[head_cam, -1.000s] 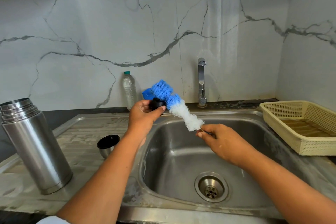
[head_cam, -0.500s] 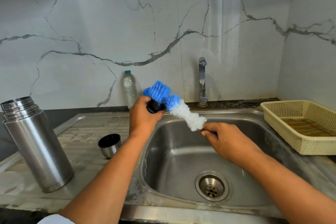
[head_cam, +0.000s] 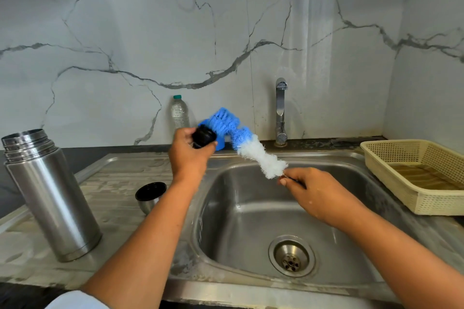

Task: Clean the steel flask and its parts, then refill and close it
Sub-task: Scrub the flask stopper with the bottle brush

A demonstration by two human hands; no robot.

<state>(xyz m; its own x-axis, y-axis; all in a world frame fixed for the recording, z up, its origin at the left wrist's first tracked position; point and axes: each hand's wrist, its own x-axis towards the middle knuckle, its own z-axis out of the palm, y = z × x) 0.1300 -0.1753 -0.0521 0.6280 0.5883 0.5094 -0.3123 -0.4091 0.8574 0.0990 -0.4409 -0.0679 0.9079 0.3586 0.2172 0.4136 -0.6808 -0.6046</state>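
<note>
The left hand [head_cam: 189,158] has its grip curled round a small round black stopper [head_cam: 204,137] above the sink's edge. The right hand [head_cam: 324,193] has its grip pinching the thin handle of a blue-and-white bristle bottle brush [head_cam: 253,150], whose blue end is at the stopper. The tall open steel flask [head_cam: 50,195] stands upright on the surface [head_cam: 120,175] at left.

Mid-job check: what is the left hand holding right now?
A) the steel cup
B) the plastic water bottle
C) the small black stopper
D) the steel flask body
C: the left hand grips the black stopper close to the brush, while the flask and the cup stand untouched on the drainboard.
</note>
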